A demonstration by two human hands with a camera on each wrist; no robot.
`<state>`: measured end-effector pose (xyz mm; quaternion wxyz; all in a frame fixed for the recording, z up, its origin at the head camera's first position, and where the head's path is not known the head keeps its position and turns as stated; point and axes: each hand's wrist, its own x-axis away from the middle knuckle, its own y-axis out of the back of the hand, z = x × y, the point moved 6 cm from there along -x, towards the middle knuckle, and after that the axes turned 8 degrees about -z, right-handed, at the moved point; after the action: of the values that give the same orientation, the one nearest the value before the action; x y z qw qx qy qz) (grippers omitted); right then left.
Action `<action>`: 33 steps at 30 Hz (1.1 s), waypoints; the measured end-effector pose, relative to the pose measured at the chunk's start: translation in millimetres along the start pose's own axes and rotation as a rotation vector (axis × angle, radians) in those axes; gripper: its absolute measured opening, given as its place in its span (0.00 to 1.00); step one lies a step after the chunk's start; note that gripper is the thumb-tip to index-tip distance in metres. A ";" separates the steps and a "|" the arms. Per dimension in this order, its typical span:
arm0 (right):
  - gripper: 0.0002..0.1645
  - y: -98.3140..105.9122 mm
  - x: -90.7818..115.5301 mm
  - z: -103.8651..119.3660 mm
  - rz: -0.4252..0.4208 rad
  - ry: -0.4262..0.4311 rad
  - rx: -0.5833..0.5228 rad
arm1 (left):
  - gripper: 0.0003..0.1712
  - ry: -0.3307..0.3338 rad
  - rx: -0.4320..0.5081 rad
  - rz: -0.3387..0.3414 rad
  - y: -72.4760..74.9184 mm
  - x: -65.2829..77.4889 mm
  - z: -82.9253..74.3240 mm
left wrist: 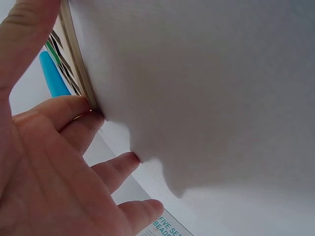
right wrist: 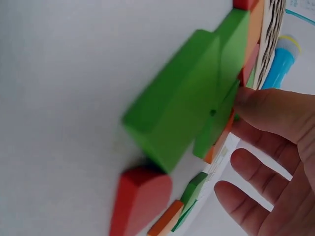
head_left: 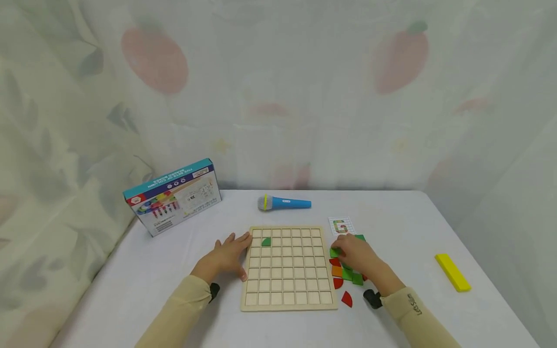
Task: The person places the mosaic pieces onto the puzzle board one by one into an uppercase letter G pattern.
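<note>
A wooden grid board lies flat, with one green quarter-round piece in a cell near its upper left. Along the board's left edge my left hand rests with spread fingers; the fingertips touch its side. To the right of the board, my right hand reaches over a pile of red, orange and green pieces. Its thumb and forefinger pinch a green piece by its edge, while the other fingers curl loosely. A larger green piece lies beside it. The hand hides part of the pile in the head view.
A small pattern card lies above the pile. Behind the board is a blue toy microphone. A printed box stands at back left, and a yellow bar lies far right. One red quarter-round piece sits apart.
</note>
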<state>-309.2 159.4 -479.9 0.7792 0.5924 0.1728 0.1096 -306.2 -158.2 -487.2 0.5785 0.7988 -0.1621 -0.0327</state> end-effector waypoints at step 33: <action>0.11 -22.7 -76.0 125.6 -0.073 0.262 0.073 | 0.66 0.009 0.040 0.008 -1.7 -0.8 0.6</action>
<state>-329.4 13.4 -461.1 0.7312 0.5944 0.2985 0.1511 -306.7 -158.0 -489.1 0.5632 0.8097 -0.1633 -0.0235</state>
